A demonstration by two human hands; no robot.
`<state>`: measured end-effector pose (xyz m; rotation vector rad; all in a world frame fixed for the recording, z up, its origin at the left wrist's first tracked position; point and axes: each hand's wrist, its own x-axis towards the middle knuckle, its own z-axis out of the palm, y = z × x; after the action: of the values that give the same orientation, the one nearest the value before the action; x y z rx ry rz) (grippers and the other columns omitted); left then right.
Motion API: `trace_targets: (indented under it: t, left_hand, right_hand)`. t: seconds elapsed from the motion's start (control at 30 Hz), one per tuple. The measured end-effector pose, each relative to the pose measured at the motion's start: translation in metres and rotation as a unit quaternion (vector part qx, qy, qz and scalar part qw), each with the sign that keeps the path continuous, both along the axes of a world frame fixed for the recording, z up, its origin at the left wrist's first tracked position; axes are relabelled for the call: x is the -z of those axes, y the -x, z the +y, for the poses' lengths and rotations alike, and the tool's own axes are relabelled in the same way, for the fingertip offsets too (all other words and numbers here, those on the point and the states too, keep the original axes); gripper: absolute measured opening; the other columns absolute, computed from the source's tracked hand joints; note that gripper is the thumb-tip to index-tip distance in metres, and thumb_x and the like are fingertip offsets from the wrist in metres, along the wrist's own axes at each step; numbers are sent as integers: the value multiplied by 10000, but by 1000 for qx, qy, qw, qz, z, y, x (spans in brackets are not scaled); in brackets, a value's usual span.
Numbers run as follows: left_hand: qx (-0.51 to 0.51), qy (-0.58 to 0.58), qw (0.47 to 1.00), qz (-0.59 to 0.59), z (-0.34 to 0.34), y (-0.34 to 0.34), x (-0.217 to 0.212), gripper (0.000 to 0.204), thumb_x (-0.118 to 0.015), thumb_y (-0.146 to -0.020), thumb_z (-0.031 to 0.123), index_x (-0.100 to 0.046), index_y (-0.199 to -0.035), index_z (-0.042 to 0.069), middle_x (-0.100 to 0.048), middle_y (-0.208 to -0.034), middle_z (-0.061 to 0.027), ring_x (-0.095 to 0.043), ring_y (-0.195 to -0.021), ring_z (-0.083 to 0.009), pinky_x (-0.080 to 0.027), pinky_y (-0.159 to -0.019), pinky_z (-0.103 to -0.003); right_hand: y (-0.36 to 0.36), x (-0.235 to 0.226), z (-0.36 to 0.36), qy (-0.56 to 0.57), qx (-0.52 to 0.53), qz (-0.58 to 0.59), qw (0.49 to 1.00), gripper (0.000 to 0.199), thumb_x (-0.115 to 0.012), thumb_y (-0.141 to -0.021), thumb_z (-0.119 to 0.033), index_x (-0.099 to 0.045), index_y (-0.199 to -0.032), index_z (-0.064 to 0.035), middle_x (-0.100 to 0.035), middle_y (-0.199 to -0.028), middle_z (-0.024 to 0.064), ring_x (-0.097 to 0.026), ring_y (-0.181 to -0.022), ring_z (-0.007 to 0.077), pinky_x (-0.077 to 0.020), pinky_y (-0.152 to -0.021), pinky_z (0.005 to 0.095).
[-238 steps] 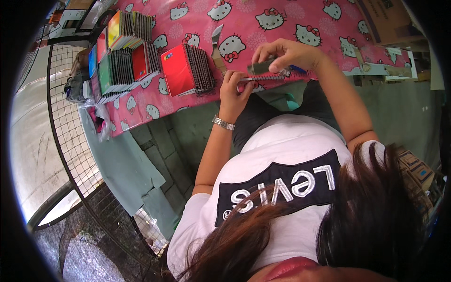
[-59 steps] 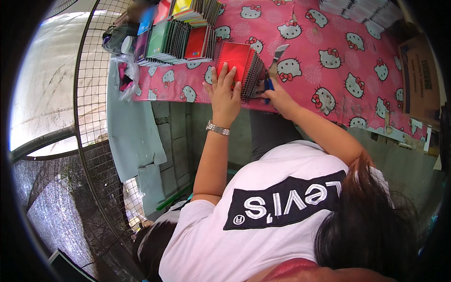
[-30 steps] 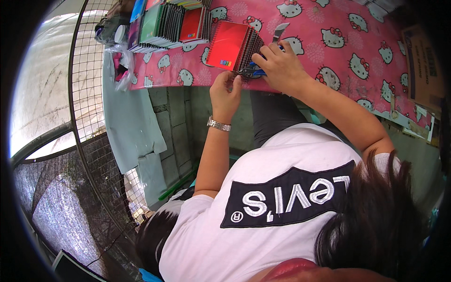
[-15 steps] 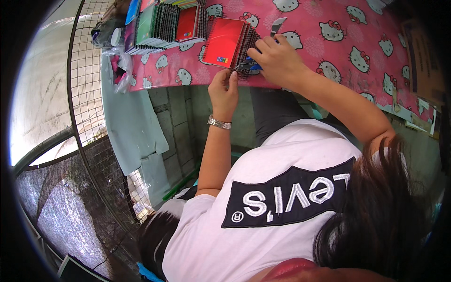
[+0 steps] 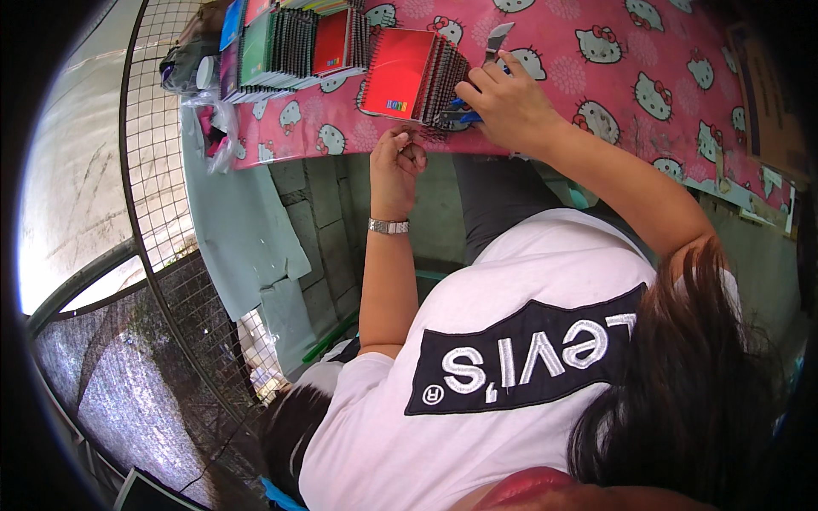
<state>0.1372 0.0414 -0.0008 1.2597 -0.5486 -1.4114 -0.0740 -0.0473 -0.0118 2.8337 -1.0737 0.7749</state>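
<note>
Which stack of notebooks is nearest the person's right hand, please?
The rightmost red stack: its spiral-bound side faces the right hand, while the other stacks stand farther left.

A white T-shirt with a black, silver-lettered patch is worn with dark trousers and a silver watch.

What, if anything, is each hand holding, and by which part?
Right hand: a blue-handled tool, by its handles. Left hand: cannot be told; it is curled near the red notebooks.
</note>
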Motion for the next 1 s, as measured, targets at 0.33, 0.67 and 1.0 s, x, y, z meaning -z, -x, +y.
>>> trace_targets:
  t: [0.33, 0.67, 1.0]
  left_hand:
    - [6, -19, 995, -101, -5, 13, 9, 63, -561, -905, 53, -586, -948, 14, -580, -760, -35, -560, -625, -141, -438, -576, -272]
    - [17, -21, 998, -59, -5, 13, 19, 61, -565, -906, 73, -582, -925, 18, -608, -807, -59, -589, -687, -164, -455, -629, -291]
    - [21, -30, 999, -40, -4, 6, 19, 123, -615, -874, 46, -595, -983, -7, -617, -825, -57, -583, -702, -145, -453, -639, -274]
  right_hand:
    - [-11, 5, -4, -61, 4, 15, 998, 61, -579, -782, -125, -606, -836, -111, -620, -766, 42, -644, -762, 215, -510, -760, 348]
    - [-15, 3, -5, -118, -11, 96, 988, 92, -572, -793, -127, -603, -875, -99, -616, -809, 51, -646, -853, 230, -492, -829, 410]
    - [-6, 16, -7, 53, -22, -3, 998, 98, -556, -798, -130, -627, -848, -87, -622, -739, 57, -651, -783, 243, -511, -792, 377]
